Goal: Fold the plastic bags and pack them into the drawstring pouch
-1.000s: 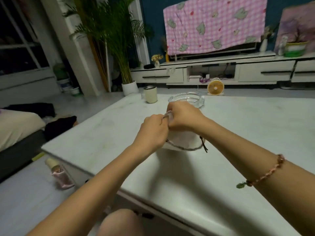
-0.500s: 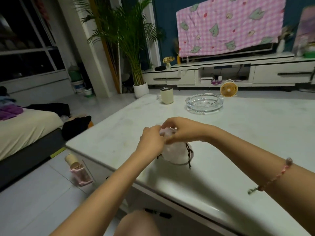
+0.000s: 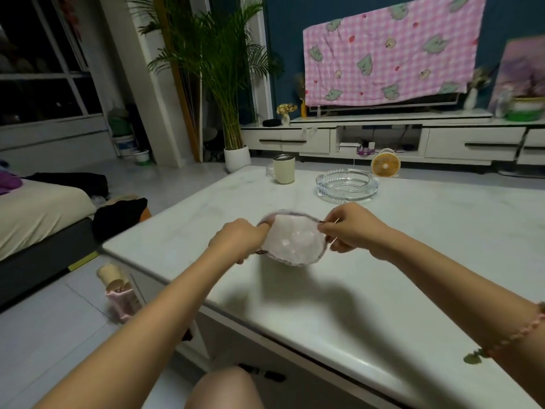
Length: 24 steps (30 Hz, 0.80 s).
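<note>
**Two hands hold the drawstring pouch (image 3: 292, 243) on your side of the glass ashtray (image 3: 346, 184)**

Your left hand (image 3: 236, 240) is at the pouch's left edge. Its fingers are curled in tight around the fabric, and a dark bit of cord pokes out under the fist. Your right hand (image 3: 351, 231) is at the opposite edge, thumb and forefinger nipped together on the dark cord (image 3: 298, 214), with the other fingers tucked under.

Between the two fists the pouch is spread into a broad, rounded shape. It's pale and whitish with faint pink patches on its face, and the cord arches over its top rim from one hand to the other. It's blurred, so you can't tell whether the mouth is drawn closed, or what those patches are.

The pouch looks lifted off the white table (image 3: 442, 231). It sits nearer you than the ashtray and slightly to its left, and its shadow falls on the tabletop closer to you again.

Left of the ashtray, and a touch farther from you, a cream cup (image 3: 283, 169) stands upright. Beyond the ashtray, down on the floor, a small orange fan (image 3: 385, 162) faces you. A beaded bracelet (image 3: 519, 332) rides your right forearm, well back from the ashtray on your near right. Far to the ashtray's left, on the floor by the table's corner, a paper cup (image 3: 110, 274) leans.
</note>
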Available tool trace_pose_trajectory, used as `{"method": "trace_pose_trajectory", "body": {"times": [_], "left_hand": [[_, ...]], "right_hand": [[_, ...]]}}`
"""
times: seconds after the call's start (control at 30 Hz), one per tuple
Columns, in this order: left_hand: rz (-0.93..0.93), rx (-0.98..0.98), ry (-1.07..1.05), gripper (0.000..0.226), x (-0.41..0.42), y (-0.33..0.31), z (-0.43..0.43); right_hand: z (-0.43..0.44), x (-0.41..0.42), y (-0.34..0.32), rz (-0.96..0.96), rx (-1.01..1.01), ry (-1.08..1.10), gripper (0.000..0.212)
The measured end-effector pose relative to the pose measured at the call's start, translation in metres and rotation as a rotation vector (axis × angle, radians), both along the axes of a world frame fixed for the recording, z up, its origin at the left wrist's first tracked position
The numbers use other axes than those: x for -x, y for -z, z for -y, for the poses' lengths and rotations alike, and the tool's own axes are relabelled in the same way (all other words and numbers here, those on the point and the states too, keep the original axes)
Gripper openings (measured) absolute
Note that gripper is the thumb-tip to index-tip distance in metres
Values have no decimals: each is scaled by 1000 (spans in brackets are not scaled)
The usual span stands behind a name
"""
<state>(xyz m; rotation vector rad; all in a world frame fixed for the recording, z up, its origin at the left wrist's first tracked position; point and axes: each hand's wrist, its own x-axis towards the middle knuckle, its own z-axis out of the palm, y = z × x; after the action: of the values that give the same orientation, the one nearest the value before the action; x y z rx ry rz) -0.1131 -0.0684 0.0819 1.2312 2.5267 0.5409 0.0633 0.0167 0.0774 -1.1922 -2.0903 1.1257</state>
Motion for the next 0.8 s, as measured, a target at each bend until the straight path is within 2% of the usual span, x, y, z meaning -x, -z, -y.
{"method": "trace_pose_trajectory", "body": {"times": [0.07, 0.13, 0.23, 0.3, 0.37, 0.47, 0.53, 0.67, 0.8], "left_hand": [[334, 12, -13, 62, 6, -6, 3], [590, -75, -35, 54, 11, -10, 5], [723, -204, -28, 47, 26, -16, 6], [864, -260, -26, 45, 36, -25, 8], [994, -345, -48, 42, 44, -31, 10], [1082, -466, -78, 36, 52, -33, 10], [1221, -515, -79, 39, 54, -32, 10], [1548, -643, -164, 48, 69, -26, 7], [1628, -715, -409, 35, 93, -20, 12]], "right_hand": [[-4, 6, -10, -40, 42, -7, 17], [-7, 13, -17, -28, 44, -37, 23], [-11, 18, -27, 66, 14, -142, 28], [-14, 17, -34, 50, 72, -217, 34], [-19, 15, -39, -74, 232, -269, 34], [-27, 16, -40, -327, 491, -266, 31], [-31, 18, -37, -413, 581, -243, 30], [-39, 19, -30, -379, 530, -132, 26], [-50, 12, -28, -470, 506, 35, 28]]}}
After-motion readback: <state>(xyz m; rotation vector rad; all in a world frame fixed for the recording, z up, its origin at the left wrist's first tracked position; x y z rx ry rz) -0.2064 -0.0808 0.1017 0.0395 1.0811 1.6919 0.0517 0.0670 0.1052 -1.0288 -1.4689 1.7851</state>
